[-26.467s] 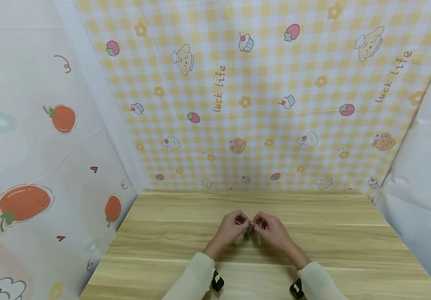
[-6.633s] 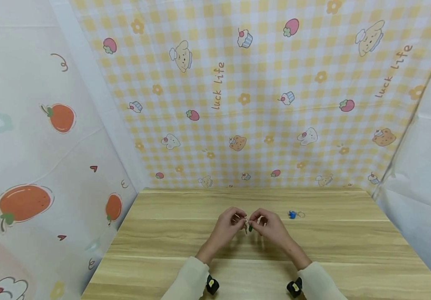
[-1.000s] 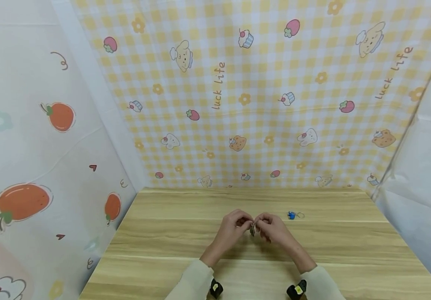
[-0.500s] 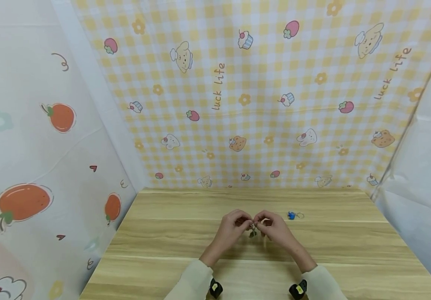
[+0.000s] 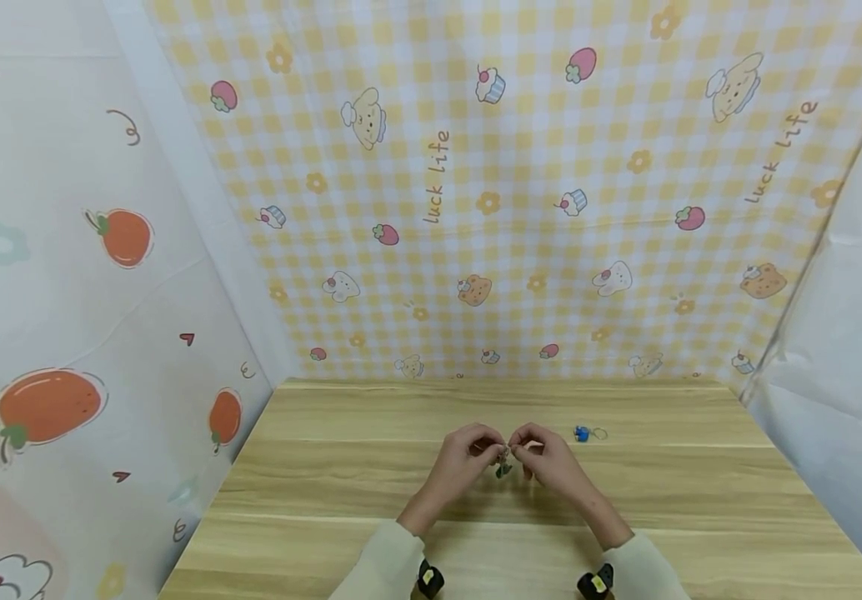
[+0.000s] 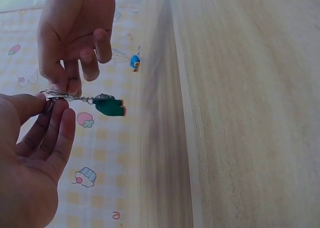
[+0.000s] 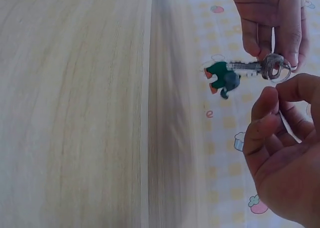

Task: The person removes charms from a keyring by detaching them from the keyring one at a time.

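Observation:
At the middle of the table (image 5: pixel 371 467), my left hand (image 5: pixel 464 458) pinches a split key ring (image 6: pixel 46 94) between thumb and fingers. Facing it, my right hand (image 5: pixel 551 462) has thumb and index finger together at the same ring; the fingertips partly hide the exact contact. A silver key (image 7: pixel 272 65) is at the ring, its blade pointing away from the fingers. From a short chain hangs a green elephant charm (image 6: pixel 109 107) with a grey head and orange feet. It hangs just above the tabletop.
A blue keychain charm (image 5: pixel 582 433) with its own metal ring (image 5: pixel 600 433) lies on the table, beyond and to the right of my right hand. Behind the table hangs a yellow checked cloth (image 5: pixel 521 250). A white printed sheet (image 5: pixel 86 333) covers the left side.
The blue keychain lay out of sight 26.5 seconds ago and has been on the table since 6.6 seconds ago. Over the last second, the hands barely shift and the green charm swings slightly.

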A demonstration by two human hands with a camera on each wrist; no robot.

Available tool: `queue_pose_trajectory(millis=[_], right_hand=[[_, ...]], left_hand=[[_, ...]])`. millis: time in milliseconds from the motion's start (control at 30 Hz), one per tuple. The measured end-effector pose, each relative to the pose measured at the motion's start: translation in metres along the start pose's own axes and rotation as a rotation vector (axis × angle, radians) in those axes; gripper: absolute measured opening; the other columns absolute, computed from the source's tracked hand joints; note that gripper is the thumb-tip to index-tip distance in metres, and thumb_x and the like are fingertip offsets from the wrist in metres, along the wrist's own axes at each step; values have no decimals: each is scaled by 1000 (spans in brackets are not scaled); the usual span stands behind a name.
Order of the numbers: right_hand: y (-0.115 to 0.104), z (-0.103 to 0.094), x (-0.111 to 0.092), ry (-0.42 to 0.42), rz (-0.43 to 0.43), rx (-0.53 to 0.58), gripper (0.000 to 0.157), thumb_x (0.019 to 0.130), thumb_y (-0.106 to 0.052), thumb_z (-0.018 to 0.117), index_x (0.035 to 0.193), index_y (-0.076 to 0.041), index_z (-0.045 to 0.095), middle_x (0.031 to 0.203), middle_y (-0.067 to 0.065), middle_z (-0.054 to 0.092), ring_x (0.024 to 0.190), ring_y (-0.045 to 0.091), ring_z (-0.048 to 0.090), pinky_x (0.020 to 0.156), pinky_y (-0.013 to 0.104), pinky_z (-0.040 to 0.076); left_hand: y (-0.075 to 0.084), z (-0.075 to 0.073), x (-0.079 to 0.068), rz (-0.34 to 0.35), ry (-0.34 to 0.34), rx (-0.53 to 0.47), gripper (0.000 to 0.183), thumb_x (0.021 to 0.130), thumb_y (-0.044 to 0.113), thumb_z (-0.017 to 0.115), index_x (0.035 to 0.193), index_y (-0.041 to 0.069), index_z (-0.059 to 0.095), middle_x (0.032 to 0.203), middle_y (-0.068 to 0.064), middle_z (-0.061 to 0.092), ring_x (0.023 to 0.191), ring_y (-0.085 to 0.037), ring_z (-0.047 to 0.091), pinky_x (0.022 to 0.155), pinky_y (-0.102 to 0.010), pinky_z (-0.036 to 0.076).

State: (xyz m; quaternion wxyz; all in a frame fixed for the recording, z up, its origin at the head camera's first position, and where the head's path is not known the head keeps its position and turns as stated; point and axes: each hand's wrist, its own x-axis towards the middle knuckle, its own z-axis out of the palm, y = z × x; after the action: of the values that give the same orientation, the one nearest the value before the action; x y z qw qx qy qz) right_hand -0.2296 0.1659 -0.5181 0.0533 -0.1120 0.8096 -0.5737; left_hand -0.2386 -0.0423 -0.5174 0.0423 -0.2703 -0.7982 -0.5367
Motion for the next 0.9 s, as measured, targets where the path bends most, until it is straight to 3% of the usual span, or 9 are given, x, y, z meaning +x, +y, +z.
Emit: queue_pose_trajectory(millis=[167,333,600,733,900], right_hand=[[4,0,-2,-30,-126,-21,14,107,-12,65,120,-7,68,117,17,65,73,32,68,57,35,56],[9,3,-2,8,-234,-88,9,105,-10,68,113,-11,72,109,15,69,70,32,68,59,37,60],[6,4,0,114,-93,-90,9,101,-10,73,97,-17,78,91,11,74,60,14,59,55,27,53],[4,3,1,145,-40,-42,9,101,-9,72,95,-12,79,90,13,75,56,14,55,52,28,50],[4,2,2,106,-43,-48,7,102,-11,71,100,-9,77,95,12,74,57,21,58,55,34,55]], left_hand=[[-1,1,0,-9,8,-14,8,105,14,69,106,11,77,102,-6,76,84,-10,70,76,-21,58],[0,1,0,-15,13,-21,8,105,13,69,106,12,77,102,-6,76,84,-10,69,76,-21,58],[2,-1,0,4,17,18,10,104,17,71,106,14,81,101,-4,77,87,-9,69,79,-22,59],[2,-1,1,25,0,34,11,103,18,72,106,13,82,101,-3,77,89,-7,69,81,-22,59],[1,-1,2,26,-3,48,10,103,16,73,104,11,82,101,-3,76,89,-5,68,80,-22,59]])
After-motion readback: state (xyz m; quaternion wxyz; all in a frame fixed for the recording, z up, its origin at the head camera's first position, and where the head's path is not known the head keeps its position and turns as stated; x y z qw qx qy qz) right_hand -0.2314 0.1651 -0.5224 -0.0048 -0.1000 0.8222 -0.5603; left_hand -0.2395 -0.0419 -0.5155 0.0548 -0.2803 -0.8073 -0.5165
